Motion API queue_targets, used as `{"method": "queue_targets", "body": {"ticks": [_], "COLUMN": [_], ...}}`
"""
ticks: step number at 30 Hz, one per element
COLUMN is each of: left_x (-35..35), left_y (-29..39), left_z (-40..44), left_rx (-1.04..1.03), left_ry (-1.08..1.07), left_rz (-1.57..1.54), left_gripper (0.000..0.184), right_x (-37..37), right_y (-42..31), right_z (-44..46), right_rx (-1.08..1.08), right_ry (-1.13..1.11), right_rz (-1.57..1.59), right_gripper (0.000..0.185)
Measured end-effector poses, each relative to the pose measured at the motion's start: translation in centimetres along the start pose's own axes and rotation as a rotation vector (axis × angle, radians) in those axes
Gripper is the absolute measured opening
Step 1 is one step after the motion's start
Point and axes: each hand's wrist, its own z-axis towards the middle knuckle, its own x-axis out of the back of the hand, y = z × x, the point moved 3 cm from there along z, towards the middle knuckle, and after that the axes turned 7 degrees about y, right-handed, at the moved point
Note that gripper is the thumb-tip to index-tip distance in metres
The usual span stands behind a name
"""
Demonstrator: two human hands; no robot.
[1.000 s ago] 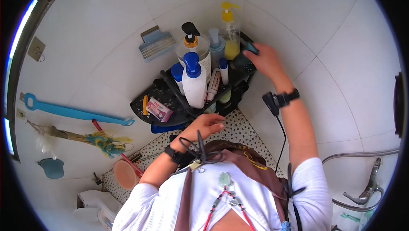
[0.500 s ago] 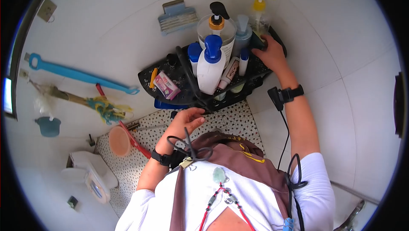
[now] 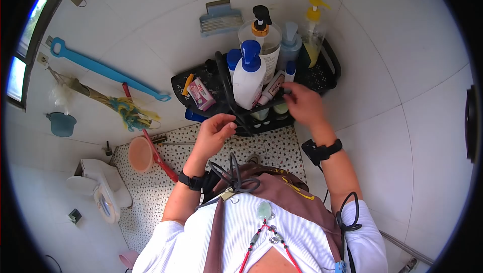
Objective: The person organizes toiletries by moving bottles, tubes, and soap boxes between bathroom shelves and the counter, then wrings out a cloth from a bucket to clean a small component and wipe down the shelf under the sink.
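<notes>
I note a pale tiled wall bearing a light-blue rack. To its left, a long blue rod, looped at both ends, hangs aslant. Below it: a mop, also tilted, its strands blue and yellow. Lower left, a blue-grey cup under a crumpled whitish bag. A peach basin sits by the speckled floor, a red handle slanting just beside it. White toilet nearby. Far left: a dark-framed window. Lower right: a metal hose.
</notes>
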Motion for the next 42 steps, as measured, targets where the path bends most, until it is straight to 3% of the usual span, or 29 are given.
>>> {"method": "queue_targets", "body": {"ticks": [1, 3, 9, 15, 19, 21, 25, 27, 30, 34, 36, 40, 42], "left_x": [-0.2, -0.7, -0.9, 0.5, 0.9, 1.0, 0.6, 0.1, -0.4, -1.2, -1.3, -1.3, -1.5], "left_y": [-0.2, -0.5, -1.9, -4.1, -4.1, -3.9, -3.9, -3.9, -4.1, -3.2, -3.0, -3.2, -3.1], "left_z": [-0.2, -0.4, -0.8, -0.8, -0.7, -0.5, -0.1, 0.2, 1.0, 1.3, 1.6, 1.6, 1.7], "left_rx": [0.011, 0.005, -0.042, 0.034, 0.069, 0.066, 0.060, 0.048, 0.023, -0.002, -0.012, -0.014, -0.040], "left_ry": [-0.013, -0.024, 0.026, 0.019, 0.013, 0.015, 0.000, -0.021, -0.073, -0.108, -0.105, -0.116, -0.122], "left_rz": [0.024, 0.011, 0.106, 0.024, 0.031, 0.035, 0.041, 0.044, 0.077, 0.134, 0.138, 0.155, 0.170], "left_gripper": [0.028, 0.028, 0.026, 0.026, 0.027, 0.027, 0.026, 0.025, 0.026, 0.027, 0.027, 0.025, 0.025], "right_x": [-0.5, -2.6, -7.1, -7.8, -8.6, -7.5, -5.4, -3.4, -0.3, 5.3, 7.8, 10.1, 10.1], "right_y": [-0.5, -1.5, -1.2, -1.8, -0.3, -0.7, -1.5, -2.4, -4.2, -6.5, -5.5, -1.7, 0.4], "right_z": [0.4, 1.3, 3.3, 4.7, 5.2, 5.4, 5.6, 6.1, 6.4, 5.8, 5.6, 6.6, 7.1], "right_rx": [0.001, 0.164, 0.306, 0.459, 0.526, 0.596, 0.616, 0.514, 0.384, 0.209, -0.183, -0.278, -0.310], "right_ry": [0.005, -0.334, -0.693, -0.757, -0.618, -0.758, -0.786, -0.605, -0.513, -0.292, -0.123, 0.051, 0.098], "right_rz": [0.001, -0.271, -0.536, -0.773, -0.622, -0.612, -0.604, -0.407, -0.229, 0.005, 0.289, 0.183, -0.162], "right_gripper": [0.028, 0.025, 0.015, 0.014, 0.014, 0.012, 0.015, 0.022, 0.031, 0.028, 0.031, 0.035, 0.035]}}
